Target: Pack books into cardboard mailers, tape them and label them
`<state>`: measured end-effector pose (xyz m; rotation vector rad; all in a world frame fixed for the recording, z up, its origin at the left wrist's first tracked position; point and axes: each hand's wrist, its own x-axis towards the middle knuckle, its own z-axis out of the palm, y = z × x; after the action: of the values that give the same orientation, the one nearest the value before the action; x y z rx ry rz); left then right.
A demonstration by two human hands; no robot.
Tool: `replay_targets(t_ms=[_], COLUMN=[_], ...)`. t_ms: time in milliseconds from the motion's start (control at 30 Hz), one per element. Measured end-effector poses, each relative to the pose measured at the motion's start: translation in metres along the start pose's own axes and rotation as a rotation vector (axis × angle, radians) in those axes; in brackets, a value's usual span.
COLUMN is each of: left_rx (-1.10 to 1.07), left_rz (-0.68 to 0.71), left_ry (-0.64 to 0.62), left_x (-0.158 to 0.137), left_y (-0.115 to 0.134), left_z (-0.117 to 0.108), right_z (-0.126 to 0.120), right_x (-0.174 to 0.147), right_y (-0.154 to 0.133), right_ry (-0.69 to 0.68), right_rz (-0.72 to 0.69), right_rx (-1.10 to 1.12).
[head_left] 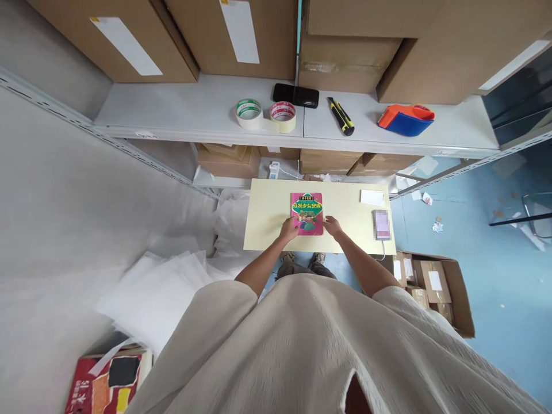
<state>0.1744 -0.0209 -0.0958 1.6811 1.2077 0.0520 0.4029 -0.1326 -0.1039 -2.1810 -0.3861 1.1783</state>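
Observation:
A pink children's book with a green and yellow title lies face up on the pale yellow table. My left hand grips its lower left edge, the fingertips lapping slightly onto the cover. At the lower right edge, my right hand has its fingers curled against the book's side; their undersides are hidden. To the right on the same table are a white slip of paper and a phone-like device with a cable, its screen blurred.
A grey shelf above the table carries two tape rolls, a black phone, a yellow-black box cutter, an orange-blue tape dispenser and cardboard boxes. White foam sheets lie left; an open carton stands right.

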Motion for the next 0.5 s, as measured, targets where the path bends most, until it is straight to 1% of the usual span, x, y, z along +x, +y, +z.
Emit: replay_targets(t_ms=[100, 267, 400, 500], left_rx=[0.008, 0.049, 0.069, 0.042], left_rz=[-0.016, -0.098, -0.098, -0.072], left_ry=[-0.023, -0.062, -0.050, -0.030], left_x=[0.001, 0.003, 0.005, 0.003], left_y=[-0.002, -0.005, -0.009, -0.012], left_z=[0.005, 0.013, 0.017, 0.019], right_z=[0.002, 0.006, 0.007, 0.009], right_x=[0.000, 0.006, 0.015, 0.021], right_y=[-0.003, -0.001, 0.002, 0.004], right_ry=[-0.027, -0.073, -0.073, -0.091], right_rz=[0.034, 0.056, 0.048, 0.048], right_rx=[0.071, 0.113, 0.089, 0.100])
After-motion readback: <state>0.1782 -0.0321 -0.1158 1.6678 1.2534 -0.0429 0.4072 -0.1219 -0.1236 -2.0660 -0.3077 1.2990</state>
